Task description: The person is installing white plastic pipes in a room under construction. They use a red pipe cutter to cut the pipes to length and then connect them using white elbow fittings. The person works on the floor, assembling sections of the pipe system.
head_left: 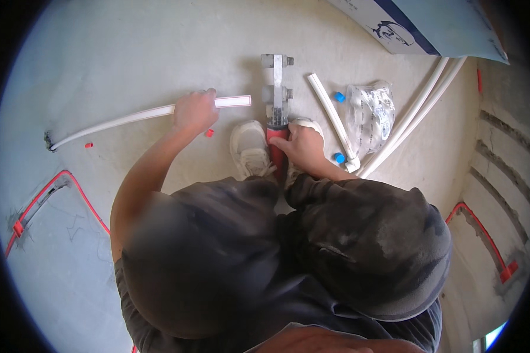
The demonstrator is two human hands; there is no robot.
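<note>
My left hand [195,112] grips a long white pipe [118,122] near its free end; the pipe stretches left to a dark hole [49,139]. Between my light-coloured shoes [247,150] stands a red-handled tool [278,82] with a flat metal plate and round sockets at its head, seemingly a pipe welder. My right hand [297,141] is closed around its red handle, with the thumb across the front. A short white pipe with an elbow fitting [330,112] lies just right of the tool, beside blue caps [340,96] and a clear bag of white fittings [368,117].
Two longer white pipes [419,106] lie further right, under the edge of a large printed board [459,29]. Small red caps [89,145] lie on the concrete floor [159,59]. Red conduit runs along the surface at left [91,209] and at right [483,230], where several grooves [494,167] are cut.
</note>
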